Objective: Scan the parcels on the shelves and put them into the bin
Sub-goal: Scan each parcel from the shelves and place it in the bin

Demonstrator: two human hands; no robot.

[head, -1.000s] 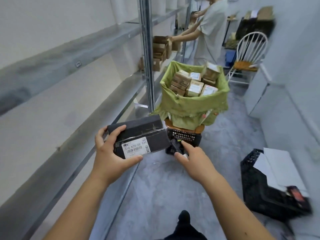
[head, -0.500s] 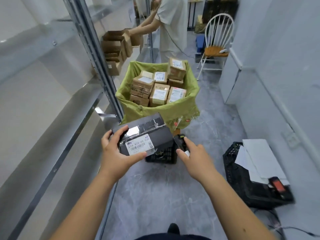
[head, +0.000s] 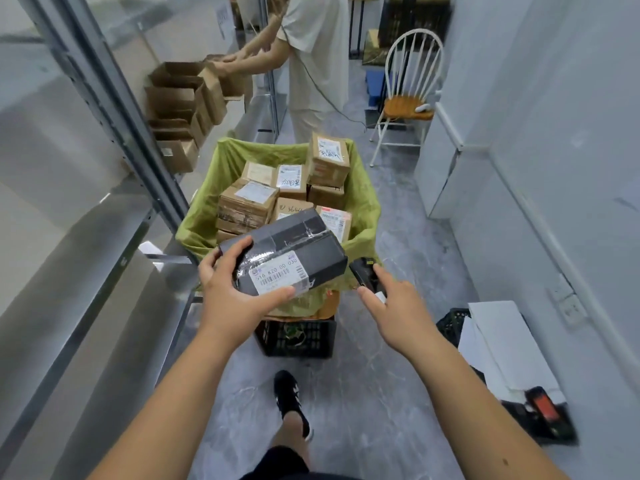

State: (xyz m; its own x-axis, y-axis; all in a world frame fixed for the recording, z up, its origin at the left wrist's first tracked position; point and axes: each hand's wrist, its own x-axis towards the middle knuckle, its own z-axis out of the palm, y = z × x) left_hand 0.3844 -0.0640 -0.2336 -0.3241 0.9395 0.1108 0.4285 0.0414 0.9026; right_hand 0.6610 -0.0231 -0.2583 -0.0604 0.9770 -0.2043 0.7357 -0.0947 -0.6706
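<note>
Black, tape-wrapped and glossy in places, a parcel (head: pixel 287 251) sits in the person's left hand (head: pixel 235 289), fingers curled over its far left corner and the thumb pressed just under a white barcode label (head: pixel 278 277) on its near face. The parcel is held in the air above the near edge of the bin (head: pixel 199 226), tilted slightly.

The right hand (head: pixel 398 306) is just to the right of the parcel, gripping a small black scanner (head: pixel 363 277) — fingers wrapped round its body, its front end pointing toward the parcel's right side, with a narrow gap between the two.

The bin is lined with a green bag and stands directly ahead, on top of a black plastic crate (head: pixel 298 336). It is filled with brown cardboard parcels (head: pixel 263 199), most with white labels facing up; one sits higher at the back right corner.

On the left runs grey metal shelving (head: pixel 114 98), with open cardboard boxes (head: pixel 180 109) stacked on a shelf further along. A second person (head: pixel 311 57) in pale clothing stands beyond the bin, both hands reaching to those shelves. A white spindle-back chair (head: pixel 408 91) with a wooden seat stands at the back right. At the lower right, another black crate (head: pixel 453 322) holds white sheets (head: pixel 502 344) — a dark handheld device (head: pixel 547 415) with a red screen lies beside them. The wearer's black shoe (head: pixel 291 400) shows on the grey floor.
</note>
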